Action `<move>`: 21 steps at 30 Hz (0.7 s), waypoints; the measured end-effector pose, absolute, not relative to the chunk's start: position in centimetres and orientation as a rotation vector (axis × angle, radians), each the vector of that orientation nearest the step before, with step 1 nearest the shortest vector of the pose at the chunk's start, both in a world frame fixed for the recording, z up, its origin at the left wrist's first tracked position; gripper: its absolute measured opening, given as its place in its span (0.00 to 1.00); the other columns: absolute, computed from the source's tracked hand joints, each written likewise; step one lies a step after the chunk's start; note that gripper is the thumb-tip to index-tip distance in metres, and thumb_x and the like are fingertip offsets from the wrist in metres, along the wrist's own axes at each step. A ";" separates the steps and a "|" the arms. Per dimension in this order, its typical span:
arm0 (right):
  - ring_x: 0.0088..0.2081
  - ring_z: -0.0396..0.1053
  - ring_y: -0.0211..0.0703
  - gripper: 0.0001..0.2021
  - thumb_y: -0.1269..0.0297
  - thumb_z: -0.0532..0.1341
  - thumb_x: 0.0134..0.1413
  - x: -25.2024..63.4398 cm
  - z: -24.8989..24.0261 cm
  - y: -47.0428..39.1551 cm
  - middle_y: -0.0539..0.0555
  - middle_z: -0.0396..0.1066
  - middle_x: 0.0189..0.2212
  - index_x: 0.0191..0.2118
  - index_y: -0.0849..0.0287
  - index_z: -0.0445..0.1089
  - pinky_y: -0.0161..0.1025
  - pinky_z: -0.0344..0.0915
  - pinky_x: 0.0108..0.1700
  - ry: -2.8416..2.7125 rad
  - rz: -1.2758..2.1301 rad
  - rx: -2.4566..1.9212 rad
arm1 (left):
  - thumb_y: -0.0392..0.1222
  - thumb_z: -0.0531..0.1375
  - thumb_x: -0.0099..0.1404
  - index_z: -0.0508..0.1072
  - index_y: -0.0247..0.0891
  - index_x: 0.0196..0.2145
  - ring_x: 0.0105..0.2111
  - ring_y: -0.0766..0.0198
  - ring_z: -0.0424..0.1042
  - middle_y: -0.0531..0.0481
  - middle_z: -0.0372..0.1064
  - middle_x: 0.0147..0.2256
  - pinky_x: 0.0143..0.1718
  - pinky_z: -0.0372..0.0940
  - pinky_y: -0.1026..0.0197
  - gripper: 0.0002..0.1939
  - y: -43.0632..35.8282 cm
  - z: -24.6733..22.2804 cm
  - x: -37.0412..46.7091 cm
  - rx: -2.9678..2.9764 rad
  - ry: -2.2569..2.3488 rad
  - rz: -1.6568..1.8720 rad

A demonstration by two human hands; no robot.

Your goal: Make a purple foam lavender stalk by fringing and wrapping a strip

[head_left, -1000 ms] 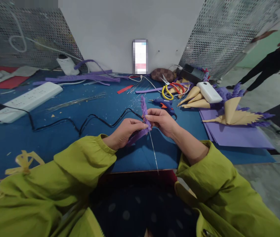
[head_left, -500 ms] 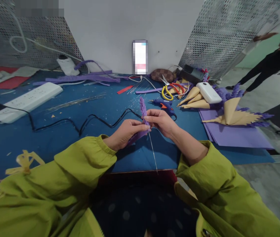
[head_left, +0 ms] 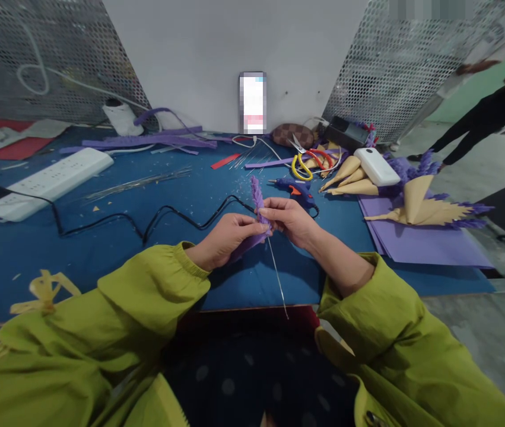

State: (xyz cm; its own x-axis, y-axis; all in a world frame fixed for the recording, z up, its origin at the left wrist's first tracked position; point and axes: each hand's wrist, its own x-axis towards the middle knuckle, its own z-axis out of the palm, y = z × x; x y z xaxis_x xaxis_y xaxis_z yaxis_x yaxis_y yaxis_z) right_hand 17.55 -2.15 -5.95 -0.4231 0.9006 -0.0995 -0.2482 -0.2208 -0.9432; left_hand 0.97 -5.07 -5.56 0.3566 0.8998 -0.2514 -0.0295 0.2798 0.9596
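Over the middle of the blue table, my left hand [head_left: 229,237] and my right hand [head_left: 290,219] meet around a purple paper flower spike [head_left: 256,191]. My left fingers pinch its lower part and a purple paper strip [head_left: 247,244] that trails beneath my left palm. My right fingertips grip the spike from the other side, just above the left thumb. A thin wire stem [head_left: 278,273] slants down from the spike past the table's front edge. Behind my right hand lies a blue glue gun [head_left: 297,188].
White power strip [head_left: 47,181] and a black cable [head_left: 163,210] lie left on the blue table [head_left: 145,184]. Scissors [head_left: 301,167], tan paper cones [head_left: 352,187], a white power bank [head_left: 375,166] and purple sheets [head_left: 430,246] lie right. A phone [head_left: 253,102] stands at the back. A person [head_left: 483,112] stands far right.
The spike's top has tilted slightly left and dropped a little. The wire's lower end has swung slightly right and down. Both hands keep nearly the same place.
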 end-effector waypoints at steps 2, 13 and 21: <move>0.22 0.66 0.31 0.14 0.59 0.73 0.39 17.7 -5.9 -2.2 0.48 0.73 0.25 0.32 0.61 0.74 0.30 0.65 0.25 -1.151 1.827 -0.824 | 0.47 0.71 0.49 0.81 0.36 0.26 0.24 0.70 0.66 0.50 0.75 0.25 0.27 0.59 0.66 0.11 -5.0 -5.6 1.0 1.048 0.981 0.823; 0.23 0.65 0.30 0.15 0.60 0.74 0.39 18.1 -5.5 -2.3 0.48 0.74 0.27 0.34 0.60 0.75 0.29 0.64 0.25 -1.174 1.880 -0.742 | 0.50 0.70 0.50 0.81 0.36 0.26 0.23 0.69 0.66 0.48 0.75 0.24 0.24 0.58 0.66 0.13 -5.0 -5.1 0.7 1.019 0.940 0.744; 0.24 0.65 0.31 0.15 0.60 0.74 0.40 18.6 -5.5 -2.0 0.48 0.72 0.26 0.35 0.60 0.77 0.29 0.63 0.25 -1.199 1.848 -0.772 | 0.45 0.66 0.53 0.81 0.36 0.24 0.22 0.69 0.65 0.50 0.73 0.22 0.25 0.57 0.66 0.09 -4.5 -5.1 0.4 1.186 0.956 0.704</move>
State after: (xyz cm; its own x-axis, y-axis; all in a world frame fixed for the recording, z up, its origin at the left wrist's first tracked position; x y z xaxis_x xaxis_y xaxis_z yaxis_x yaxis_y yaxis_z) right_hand 18.64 -1.99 -5.54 -0.5063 0.8594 -0.0715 -0.2850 -0.2451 -0.9267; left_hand 0.36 -4.54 -5.10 0.4454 0.8631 -0.2382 0.0285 0.2522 0.9673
